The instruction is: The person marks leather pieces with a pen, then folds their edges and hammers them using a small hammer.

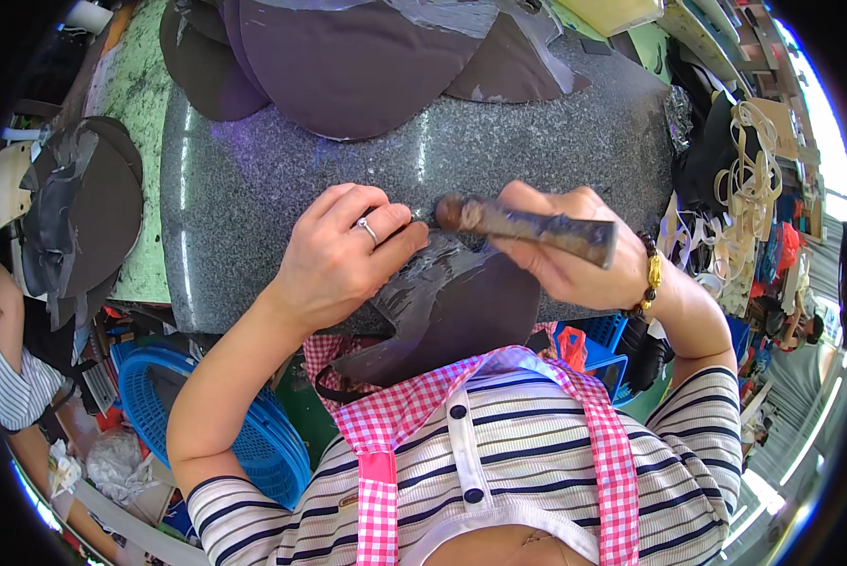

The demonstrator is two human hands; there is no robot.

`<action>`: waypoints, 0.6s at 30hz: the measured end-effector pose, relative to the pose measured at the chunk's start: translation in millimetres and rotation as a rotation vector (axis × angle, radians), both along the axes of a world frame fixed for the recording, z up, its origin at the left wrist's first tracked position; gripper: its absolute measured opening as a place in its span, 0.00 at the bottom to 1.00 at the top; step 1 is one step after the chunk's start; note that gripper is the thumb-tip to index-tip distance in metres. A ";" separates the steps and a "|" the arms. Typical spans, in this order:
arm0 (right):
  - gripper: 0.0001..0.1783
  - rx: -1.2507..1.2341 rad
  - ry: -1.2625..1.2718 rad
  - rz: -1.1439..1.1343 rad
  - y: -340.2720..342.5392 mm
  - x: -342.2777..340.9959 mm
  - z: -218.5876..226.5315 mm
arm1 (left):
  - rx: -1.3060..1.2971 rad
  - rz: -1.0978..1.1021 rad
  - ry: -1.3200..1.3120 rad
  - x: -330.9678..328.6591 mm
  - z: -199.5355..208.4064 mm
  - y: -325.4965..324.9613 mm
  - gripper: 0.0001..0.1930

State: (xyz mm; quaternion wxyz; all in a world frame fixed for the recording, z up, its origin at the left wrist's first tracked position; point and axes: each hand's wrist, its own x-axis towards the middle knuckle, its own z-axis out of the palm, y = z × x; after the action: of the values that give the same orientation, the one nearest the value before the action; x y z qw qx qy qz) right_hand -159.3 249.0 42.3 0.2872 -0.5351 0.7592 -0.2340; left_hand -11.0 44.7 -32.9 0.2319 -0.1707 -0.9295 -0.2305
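Note:
My right hand [574, 259] is closed round a hammer [536, 226] with a worn, rusty metal head; its handle is hidden in my grip. The round face of the head is just above the far edge of a dark brown sheet piece [470, 316] with a grey, wrinkled flap. This piece lies over the near edge of the stone slab [253, 189] and hangs toward my lap. My left hand [343, 250], with a ring on one finger, has its fingers curled and pinches the piece's edge beside the hammer face. The exact spot under the fingertips is hidden.
More dark rounded pieces [357, 66] lie stacked at the slab's far side, and another stack [88, 208] rests at the left. Blue plastic baskets [159, 401] stand below on the left. Pale straps [749, 179] hang at the right. Another person's arm [6, 311] shows far left.

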 end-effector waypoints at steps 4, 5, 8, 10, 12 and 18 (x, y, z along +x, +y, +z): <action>0.09 -0.026 0.032 0.059 1.0 2.8 -4.9 | 0.006 0.021 -0.016 2.8 -1.7 3.0 0.13; 0.09 -0.047 0.001 0.032 -0.4 3.4 -3.8 | 0.019 0.031 -0.030 3.9 -1.4 5.3 0.13; 0.09 -0.081 0.067 0.110 -0.4 5.6 -4.0 | 0.012 0.168 0.011 6.4 6.3 11.2 0.13; 0.10 -0.011 0.041 0.049 -1.9 7.9 0.0 | 0.098 0.212 -0.068 14.9 6.7 14.8 0.13; 0.11 0.013 0.058 0.066 -1.5 5.8 -1.6 | 0.186 0.255 -0.142 17.8 5.0 17.6 0.13; 0.09 -0.197 0.006 0.103 -1.6 -3.3 -10.8 | 0.062 0.285 -0.116 21.6 12.8 30.5 0.13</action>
State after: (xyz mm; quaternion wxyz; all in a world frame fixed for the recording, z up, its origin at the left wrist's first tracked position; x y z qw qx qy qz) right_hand -162.6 247.4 31.5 0.2427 -0.5999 0.7048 -0.2907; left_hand 10.5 75.2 -20.1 0.2132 -0.0160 -0.9486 -0.2331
